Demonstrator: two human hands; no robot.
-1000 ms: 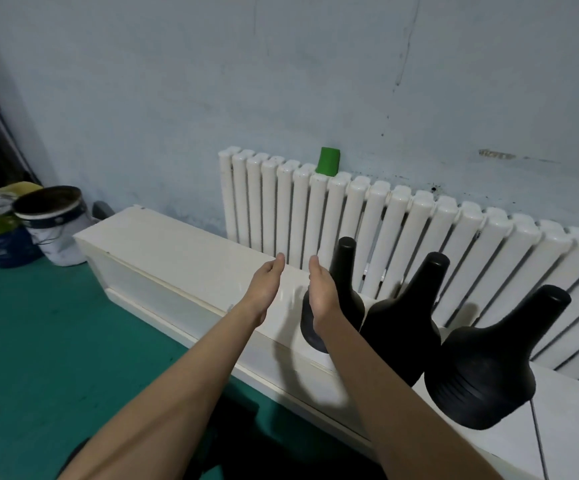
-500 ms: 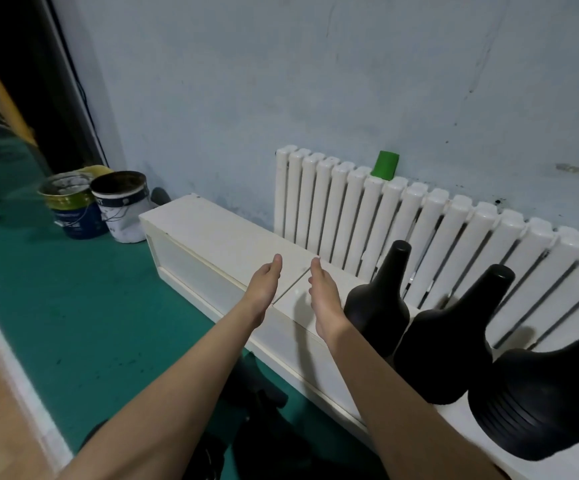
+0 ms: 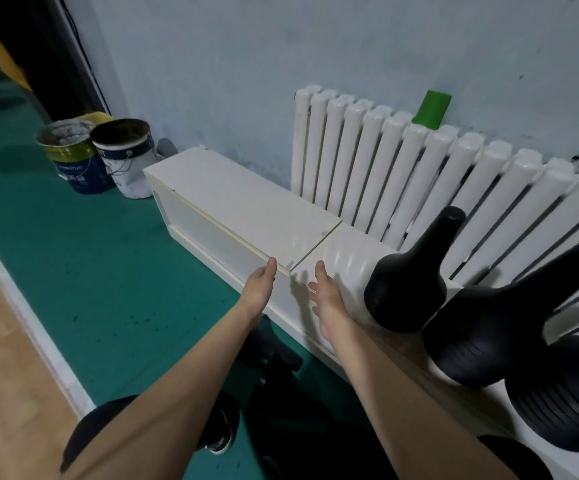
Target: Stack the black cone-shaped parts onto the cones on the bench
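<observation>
1. My left hand (image 3: 258, 289) reaches out over the front edge of the long, low, white box-shaped counter (image 3: 232, 199). Its fingers are straight and close together, its palm is turned inward, and it holds nothing.
2. My right hand (image 3: 326, 296) is over the counter's top, just right of the seam between its two white slabs. The fingers are straight and relaxed, the palm faces the left hand, and it too is empty.
3. A clear gap lies between the two hands. I cannot tell whether either one touches the counter.
4. The nearest black cone-shaped plastic part (image 3: 409, 282), with a round base and a narrow neck, stands base down on the counter's top. It is just beside my right hand but apart from it.
5. The middle black cone (image 3: 499, 327) stands further right along the counter, close against the first.
6. The far-right black cone (image 3: 565, 400) sits at the counter's right end, and only its ridged base shows. I cannot tell how many parts are stacked in any of the three.
7. A white ribbed metal radiator (image 3: 385, 174) runs along the pale blue wall directly behind the counter.
8. A small green cylinder (image 3: 432, 109) rests on the radiator top, above and behind the counter.
9. A yellow-and-blue paint bucket (image 3: 73, 157) and a stained white paint bucket (image 3: 127, 157) stand side by side on the green floor (image 3: 73, 254), just past the counter's left end.
10. A dark shoe (image 3: 218, 434) shows on the floor in front of the counter, under my arms.
</observation>
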